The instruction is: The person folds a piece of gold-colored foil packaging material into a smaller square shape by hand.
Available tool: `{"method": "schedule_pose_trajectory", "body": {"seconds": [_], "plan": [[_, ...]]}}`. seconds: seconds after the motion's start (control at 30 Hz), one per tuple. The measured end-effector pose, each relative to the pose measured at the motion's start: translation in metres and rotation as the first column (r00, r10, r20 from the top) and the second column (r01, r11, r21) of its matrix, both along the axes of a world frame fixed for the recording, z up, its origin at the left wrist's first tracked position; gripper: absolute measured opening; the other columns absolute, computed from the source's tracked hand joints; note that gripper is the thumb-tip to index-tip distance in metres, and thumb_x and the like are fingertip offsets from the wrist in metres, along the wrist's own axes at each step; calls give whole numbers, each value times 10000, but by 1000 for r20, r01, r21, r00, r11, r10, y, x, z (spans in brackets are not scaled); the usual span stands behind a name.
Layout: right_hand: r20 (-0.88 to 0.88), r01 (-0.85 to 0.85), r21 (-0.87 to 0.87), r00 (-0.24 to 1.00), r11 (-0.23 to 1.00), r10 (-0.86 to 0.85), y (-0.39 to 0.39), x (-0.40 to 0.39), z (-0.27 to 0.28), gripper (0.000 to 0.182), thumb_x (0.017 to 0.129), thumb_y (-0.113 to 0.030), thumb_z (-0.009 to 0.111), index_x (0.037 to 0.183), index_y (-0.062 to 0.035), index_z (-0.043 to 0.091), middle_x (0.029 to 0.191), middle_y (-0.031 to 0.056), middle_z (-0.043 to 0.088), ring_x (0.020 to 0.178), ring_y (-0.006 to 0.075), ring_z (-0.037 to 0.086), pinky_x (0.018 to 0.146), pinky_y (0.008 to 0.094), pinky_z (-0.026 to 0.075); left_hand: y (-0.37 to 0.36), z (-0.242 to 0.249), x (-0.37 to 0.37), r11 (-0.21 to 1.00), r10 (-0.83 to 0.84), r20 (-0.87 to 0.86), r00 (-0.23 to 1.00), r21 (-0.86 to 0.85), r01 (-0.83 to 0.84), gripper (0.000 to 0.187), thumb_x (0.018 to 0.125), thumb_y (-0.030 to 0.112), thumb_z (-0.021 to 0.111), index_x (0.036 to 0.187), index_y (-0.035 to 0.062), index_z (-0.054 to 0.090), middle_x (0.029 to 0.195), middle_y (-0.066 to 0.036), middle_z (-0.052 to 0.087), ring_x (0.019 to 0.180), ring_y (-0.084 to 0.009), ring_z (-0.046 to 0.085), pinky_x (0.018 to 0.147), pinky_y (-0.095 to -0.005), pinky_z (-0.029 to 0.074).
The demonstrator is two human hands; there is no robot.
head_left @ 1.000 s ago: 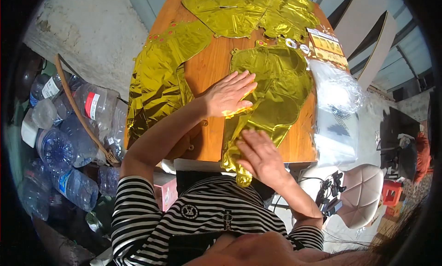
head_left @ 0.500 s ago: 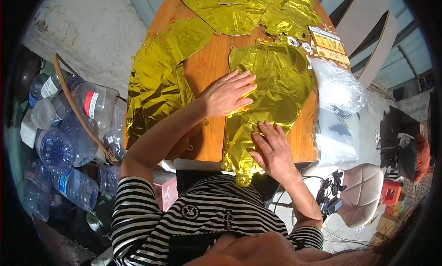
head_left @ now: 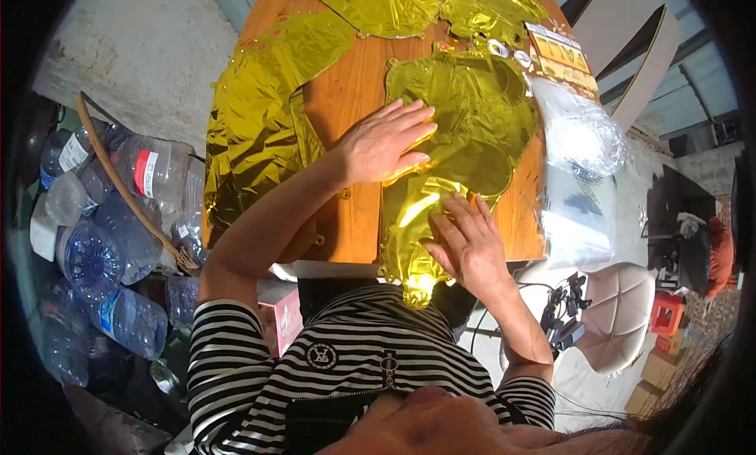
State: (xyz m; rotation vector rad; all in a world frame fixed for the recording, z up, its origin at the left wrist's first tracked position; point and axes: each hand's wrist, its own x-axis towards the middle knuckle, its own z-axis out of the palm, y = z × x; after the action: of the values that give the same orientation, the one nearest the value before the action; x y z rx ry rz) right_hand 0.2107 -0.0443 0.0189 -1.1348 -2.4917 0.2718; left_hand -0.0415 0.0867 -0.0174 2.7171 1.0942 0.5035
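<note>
A flat gold foil balloon (head_left: 472, 109) lies on the wooden table, its narrow lower end hanging over the front edge. My left hand (head_left: 386, 144) rests on the balloon's left side, palm down and fingers stretched out. Lower and to the right, my right hand (head_left: 476, 254) also lies on the foil with its fingers spread and slightly bent. Neither hand grips anything. The foil under both palms is hidden.
Another gold foil piece (head_left: 268, 132) covers the table's left side, and more gold foil (head_left: 402, 10) lies at the back. Clear plastic packaging (head_left: 579, 140) and a printed card (head_left: 563, 57) lie at right. Plastic bottles (head_left: 134, 321) are piled left; a chair (head_left: 618, 313) stands right.
The whole view has shifted slightly, so the table sits higher in it. Both hands stay at nearly the same places on the balloon. Brighter glints show on the lower foil.
</note>
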Motion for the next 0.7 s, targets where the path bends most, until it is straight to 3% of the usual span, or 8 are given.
{"method": "schedule_pose_trajectory", "body": {"seconds": [0.13,0.23,0.37,0.47,0.6,0.63,0.7], "plan": [[4,-11,-2,1000,1000,11,-6,-3,7,525,852,-296,786,1295,-49,654,1405,167,581,1341,364,534,1169,539,356,1,-8,0,1000,5,5,1000,25,-5,592,1019,423,567,1478,56,494,1600,-149,398,1514,-324,316,1255,-475,225],[-71,-149,-18,987,989,147,-11,-16,9,624,824,-359,789,1355,-71,632,1451,147,561,1396,338,493,1191,530,338,1,-5,-1,997,-12,13,1000,73,11,559,1016,414,575,1466,89,514,1587,-152,414,1497,-334,340,1243,-481,250],[-24,-312,-70,950,947,311,-13,-30,2,627,813,-407,782,1329,-77,648,1445,129,570,1409,314,483,1209,510,330,1,-5,-1,996,-14,15,1000,92,13,563,1010,418,584,1460,85,520,1582,-149,421,1492,-336,348,1238,-483,260],[-22,-335,-83,942,938,335,-14,-29,-3,611,815,-402,783,1318,-81,654,1441,125,576,1411,314,483,1214,506,320,1,-6,-1,996,8,33,999,91,-11,553,1022,456,542,1434,87,548,1571,-128,438,1489,-308,355,1242,-477,255],[-65,-269,-83,962,960,264,-5,-36,8,649,845,-469,740,1370,-106,627,1545,154,469,1463,353,403,1221,520,290,-1,-6,-1,996,-7,38,999,88,3,550,1015,429,568,1447,89,536,1572,-136,436,1491,-322,352,1239,-482,261],[14,-286,-102,957,953,289,-4,-34,1,685,855,-495,722,1415,-121,594,1593,161,405,1487,366,358,1221,529,283,0,-5,0,996,-10,33,999,89,7,547,1013,401,588,1458,90,523,1573,-144,435,1492,-331,349,1237,-489,264],[23,-277,-99,960,956,280,-8,-33,-10,694,855,-493,722,1427,-125,583,1595,158,403,1488,365,358,1220,530,284,2,-6,-1,996,-23,45,999,84,19,551,1010,404,592,1457,89,524,1576,-144,430,1494,-330,346,1238,-487,262]]}}
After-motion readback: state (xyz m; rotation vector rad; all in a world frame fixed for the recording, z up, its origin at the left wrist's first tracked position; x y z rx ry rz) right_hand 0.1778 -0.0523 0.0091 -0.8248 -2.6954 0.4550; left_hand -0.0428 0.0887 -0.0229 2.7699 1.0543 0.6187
